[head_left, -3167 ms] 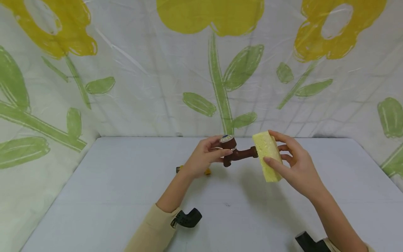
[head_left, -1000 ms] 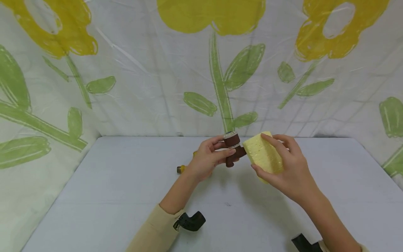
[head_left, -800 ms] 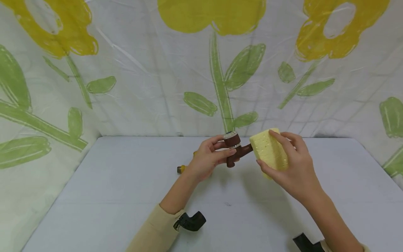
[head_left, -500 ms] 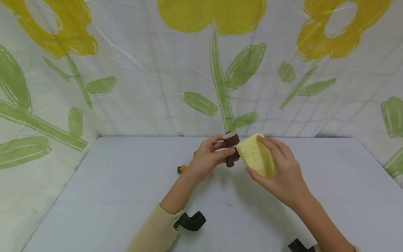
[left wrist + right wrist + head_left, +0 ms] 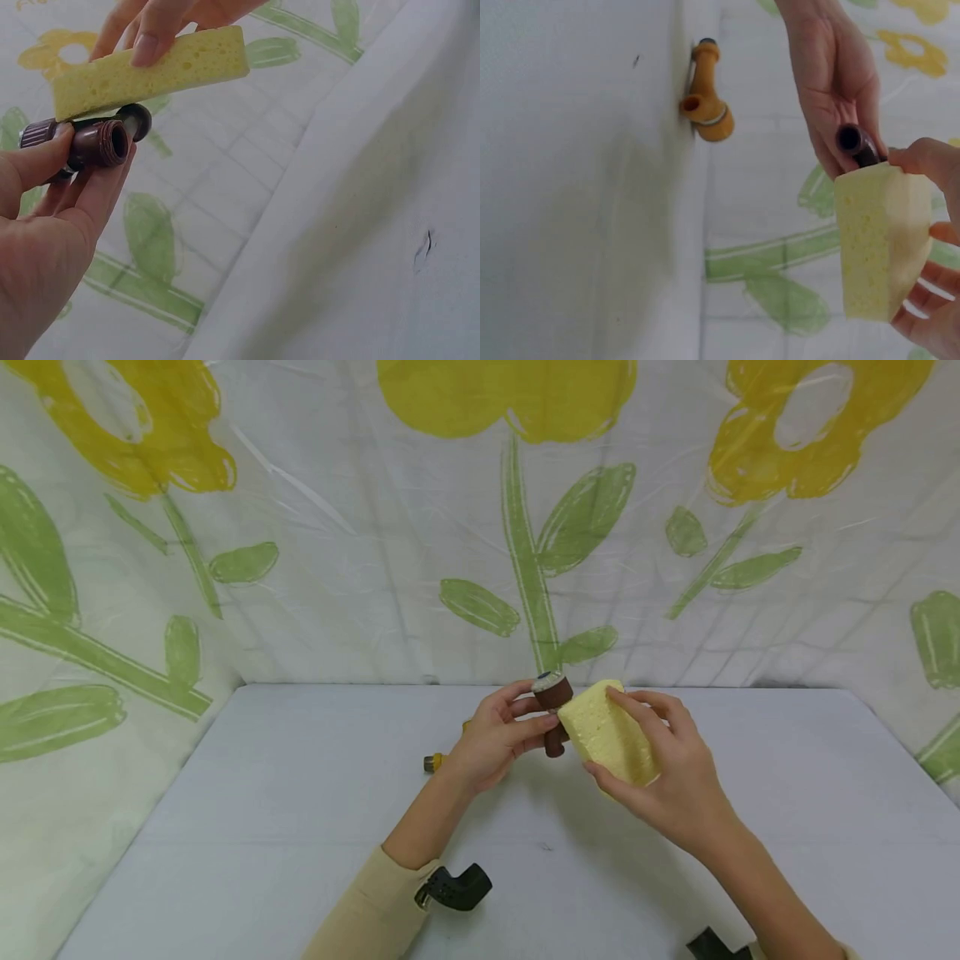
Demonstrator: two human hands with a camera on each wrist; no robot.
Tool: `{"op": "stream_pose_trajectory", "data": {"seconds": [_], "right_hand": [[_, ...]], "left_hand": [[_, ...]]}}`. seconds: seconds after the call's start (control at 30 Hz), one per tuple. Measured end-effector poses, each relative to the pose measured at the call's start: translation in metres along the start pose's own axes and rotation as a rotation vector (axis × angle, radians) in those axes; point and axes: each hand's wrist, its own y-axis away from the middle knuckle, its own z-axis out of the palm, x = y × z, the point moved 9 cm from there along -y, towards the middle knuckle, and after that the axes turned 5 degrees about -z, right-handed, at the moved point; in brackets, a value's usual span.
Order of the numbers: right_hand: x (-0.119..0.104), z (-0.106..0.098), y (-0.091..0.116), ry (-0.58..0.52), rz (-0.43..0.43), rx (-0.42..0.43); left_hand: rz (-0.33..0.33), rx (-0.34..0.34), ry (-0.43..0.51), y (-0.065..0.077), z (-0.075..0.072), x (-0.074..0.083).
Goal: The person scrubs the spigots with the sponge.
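Note:
My left hand (image 5: pixel 491 735) grips a dark brown plastic tap (image 5: pixel 553 693) by its body, thumb on the near side. In the left wrist view the threaded end of the tap (image 5: pixel 112 142) faces the camera. A yellow block sponge (image 5: pixel 611 735) is pinched in my right hand (image 5: pixel 675 768), thumb below and fingers above. The sponge lies along the tap and covers its long outlet arm in the head view. From the right wrist, the open end of a brown pipe part (image 5: pixel 849 139) shows just above the sponge (image 5: pixel 877 240). Both things are held up over the table.
A yellow-orange tap (image 5: pixel 705 97) of similar shape lies on the white table (image 5: pixel 300 793), mostly behind my left hand in the head view. A white sheet with painted flowers (image 5: pixel 330 568) rises along the table's back edge.
My right hand has slid the sponge back and forth along the tap, out towards the end and now in close to its body. The left hand turned the tap slightly and then held still.

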Motion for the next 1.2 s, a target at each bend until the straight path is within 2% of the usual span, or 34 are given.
{"op": "stream_pose_trajectory", "data": {"seconds": [0.27, 0.47, 0.6, 0.87, 1.0, 1.2], "right_hand": [[0.004, -0.003, 0.001, -0.01, 0.018, 0.015], [0.002, -0.004, 0.0, -0.018, -0.026, 0.02], [0.005, -0.006, 0.0, -0.028, -0.011, 0.032], [-0.007, 0.005, 0.003, -0.066, -0.059, -0.014], [-0.005, 0.002, 0.001, -0.065, -0.047, 0.006], [-0.004, 0.004, 0.003, -0.075, -0.037, -0.011]], "left_hand": [[0.019, -0.026, 0.007, -0.001, 0.0, 0.001], [0.022, -0.045, 0.021, 0.0, 0.001, 0.001], [0.032, -0.06, 0.022, 0.001, 0.004, 0.003], [0.022, -0.064, 0.005, 0.004, 0.003, 0.004], [0.018, -0.07, -0.001, 0.003, 0.004, 0.004], [0.01, -0.078, -0.005, 0.004, 0.003, 0.003]]}}
